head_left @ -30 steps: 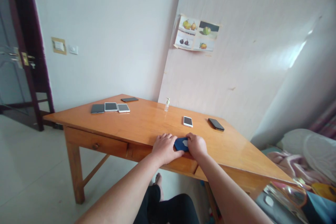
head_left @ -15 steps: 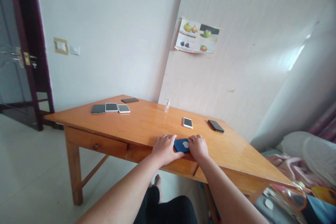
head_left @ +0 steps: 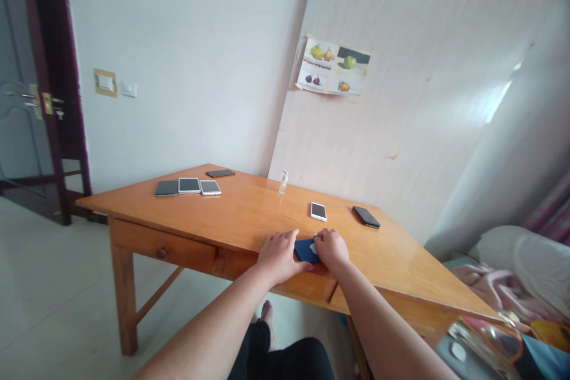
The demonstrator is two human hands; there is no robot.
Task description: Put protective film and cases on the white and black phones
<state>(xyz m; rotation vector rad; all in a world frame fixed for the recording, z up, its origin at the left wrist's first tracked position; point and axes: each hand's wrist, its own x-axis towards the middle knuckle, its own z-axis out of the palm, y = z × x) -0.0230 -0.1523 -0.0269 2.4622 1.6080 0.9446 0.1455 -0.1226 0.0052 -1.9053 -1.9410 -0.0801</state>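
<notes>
A flat, dark blue slab of about phone size (head_left: 305, 250) lies at the table's front edge, between my two hands. My left hand (head_left: 280, 256) grips its left end, thumb along the near side and fingers at the far side. Over the right end, my right hand (head_left: 332, 248) is closed with its fingers bunched together, and it hides that part. A small white patch (head_left: 313, 249) shows at these fingertips; whether it is a wipe or a mark on the slab, I cannot tell.
Beyond my hands lie a white phone (head_left: 318, 211) and a black phone (head_left: 366, 217). A clear pump bottle (head_left: 284, 182) stands near the back of the wooden table (head_left: 249, 214). At left are a black device (head_left: 167, 188), white devices (head_left: 189, 185) and a dark phone (head_left: 220, 173).
My right hand has shifted slightly left over the blue slab, covering more of it and of the white patch. My left hand stays at the slab's left end. The view has tipped slightly.
</notes>
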